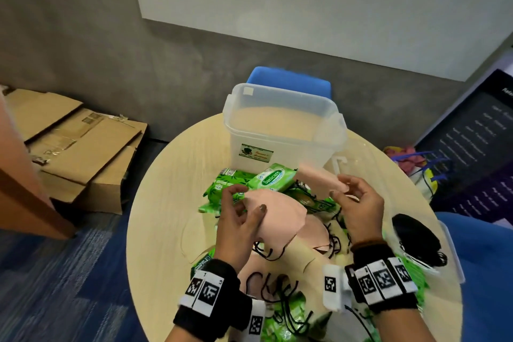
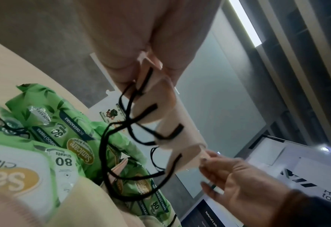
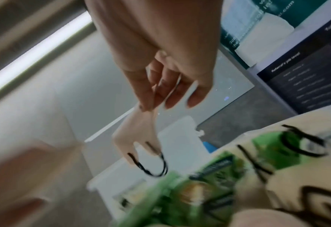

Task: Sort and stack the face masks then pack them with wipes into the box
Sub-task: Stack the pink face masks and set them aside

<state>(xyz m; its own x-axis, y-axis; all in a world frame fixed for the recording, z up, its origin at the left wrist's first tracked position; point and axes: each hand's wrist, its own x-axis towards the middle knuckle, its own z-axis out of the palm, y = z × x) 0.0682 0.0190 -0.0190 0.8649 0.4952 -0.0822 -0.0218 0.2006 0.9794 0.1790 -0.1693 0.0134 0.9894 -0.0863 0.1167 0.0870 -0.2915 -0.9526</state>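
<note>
My left hand [image 1: 249, 209] grips a small stack of pink face masks [image 1: 279, 216] with black ear loops, held above the pile; its fingers [image 2: 122, 66] clamp the masks' [image 2: 160, 110] edges. My right hand [image 1: 344, 189] pinches one more pink mask [image 1: 316, 179] by its edge, just right of that stack. In the blurred right wrist view this mask [image 3: 137, 133] hangs from the fingertips [image 3: 147, 106]. Green wipes packs [image 1: 273, 178] lie before the clear plastic box [image 1: 280, 125], which looks empty. More pink masks [image 1: 302, 258] and black masks [image 1: 416, 233] lie on the table [image 1: 163, 189].
The round table carries all of it, with wipes packs [image 2: 63, 130] scattered under my hands. A clear lid [image 1: 452, 255] lies at the right edge under the black masks. A blue chair [image 1: 288, 80] stands behind the box. Cardboard boxes [image 1: 83, 141] sit on the floor at left.
</note>
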